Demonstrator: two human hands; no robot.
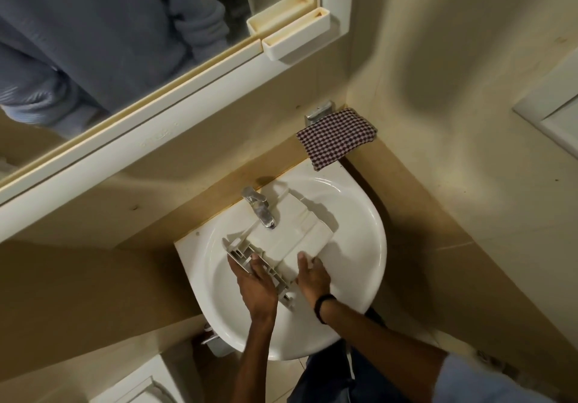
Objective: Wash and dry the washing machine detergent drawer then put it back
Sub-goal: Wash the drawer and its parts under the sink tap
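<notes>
The white detergent drawer (291,233) lies across the basin of the white sink (369,246), under the chrome faucet (259,207). It looks turned underside up. My left hand (255,280) grips its front panel end, fingers curled round the ribbed edge. My right hand (311,276) holds the near side of the drawer body, thumb on top. No water stream is visible from the spout. A checkered cloth (336,138) lies folded at the sink's back right corner.
A white-framed mirror (175,102) hangs on the wall above, with a small white holder (298,35) on its frame. Beige walls close in behind and to the right. A white fixture (137,384) sits below left of the sink.
</notes>
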